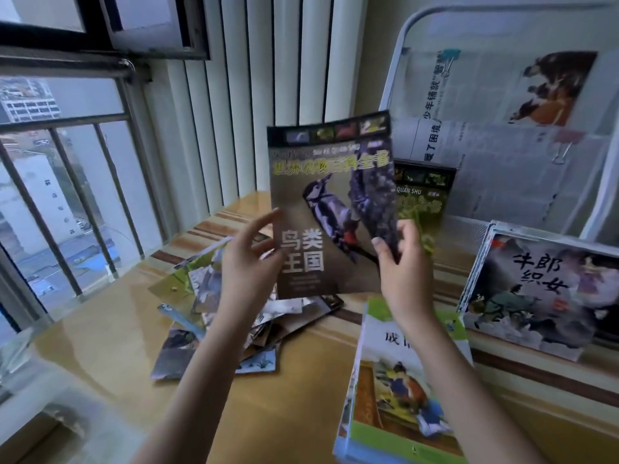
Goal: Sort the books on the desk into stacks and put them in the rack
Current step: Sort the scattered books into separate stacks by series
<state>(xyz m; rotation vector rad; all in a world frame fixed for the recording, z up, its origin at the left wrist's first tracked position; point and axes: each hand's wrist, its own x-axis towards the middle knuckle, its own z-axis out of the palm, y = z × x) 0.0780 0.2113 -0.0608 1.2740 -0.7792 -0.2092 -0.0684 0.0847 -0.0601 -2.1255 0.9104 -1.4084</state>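
- The right hand (398,262) pinches the bird book (330,209) at its right edge, holding it upright above the worktop (110,329).
- The left hand (249,259), fingers spread, seems to touch its left edge.
- Loose books (227,316) lie jumbled beneath.
- A white rack (398,61) stands behind, on the right.

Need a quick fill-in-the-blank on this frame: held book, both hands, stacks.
1. The bird book held up shows a ____ on its cover.
2. The ____ hand pinches the book's lower right edge.
3. The left hand has its fingers ____ beside the book.
4. The unsorted pile lies on the ____, below the left hand.

Missing words: woodpecker; right; spread open; desk
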